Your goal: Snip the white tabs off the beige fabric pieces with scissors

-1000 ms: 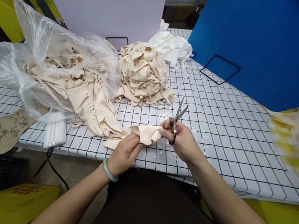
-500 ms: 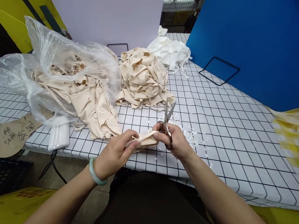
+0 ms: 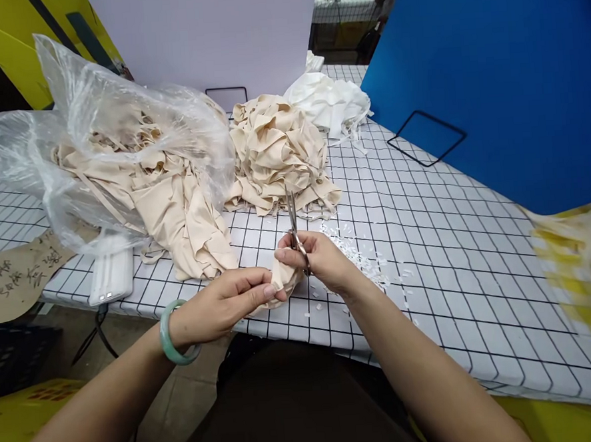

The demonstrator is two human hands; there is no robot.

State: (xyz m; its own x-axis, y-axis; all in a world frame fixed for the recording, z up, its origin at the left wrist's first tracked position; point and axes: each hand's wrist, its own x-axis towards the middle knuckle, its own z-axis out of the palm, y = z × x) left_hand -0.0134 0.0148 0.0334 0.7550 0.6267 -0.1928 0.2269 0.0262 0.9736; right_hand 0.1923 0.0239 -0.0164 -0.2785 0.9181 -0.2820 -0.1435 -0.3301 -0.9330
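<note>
Now bunched small between left hand [image 3: 219, 306] and right hand [image 3: 314, 258]: beige cloth [image 3: 281, 277], earlier stretched flat; scissors [image 3: 295, 229] gripped, swung upright.

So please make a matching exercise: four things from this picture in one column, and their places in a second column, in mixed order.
Things:
1. scissors
2. jade bangle
3. white fabric pile
4. clear plastic bag

Places:
A. on the left wrist
B. far end of the checked table, by the blue board
C. in the right hand
D. left part of the table, around beige fabric

Pairs: 1-C, 2-A, 3-B, 4-D
</note>
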